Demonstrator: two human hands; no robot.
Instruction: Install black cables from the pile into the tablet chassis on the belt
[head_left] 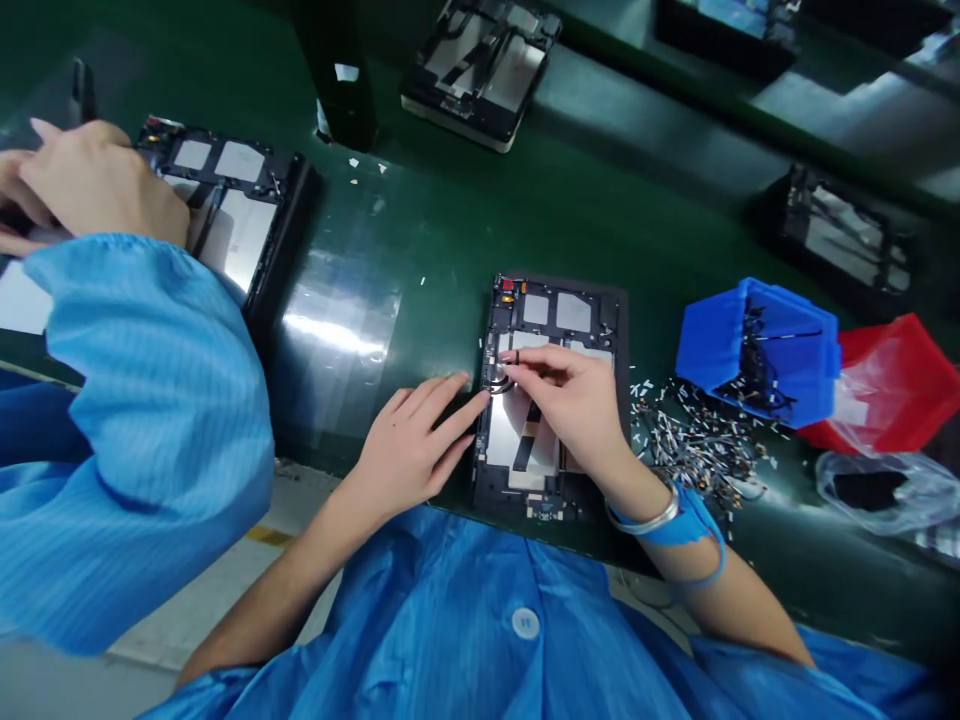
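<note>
An opened tablet chassis (pixel 559 310) lies on the green conveyor belt (pixel 450 220) right in front of me, its inner plates and dark frame showing. My left hand (pixel 409 445) rests at the chassis's left edge with fingers stretched out, the fingertips touching the frame. My right hand (pixel 574 395) lies over the middle of the chassis, thumb and forefinger pinched on a small dark part (pixel 504 378) near the left side. A silver bracelet and a blue wrist strap (pixel 686 520) circle my right wrist.
A co-worker's blue sleeve (pixel 150 400) and hand (pixel 97 180) work on another open tablet (pixel 232 200) at the left. More tablets (pixel 480 60) (pixel 844 235) lie farther along the belt. A blue bin (pixel 757 345), a red bin (pixel 892 385), loose small parts (pixel 697 435) and a plastic bag (pixel 881 490) sit to my right.
</note>
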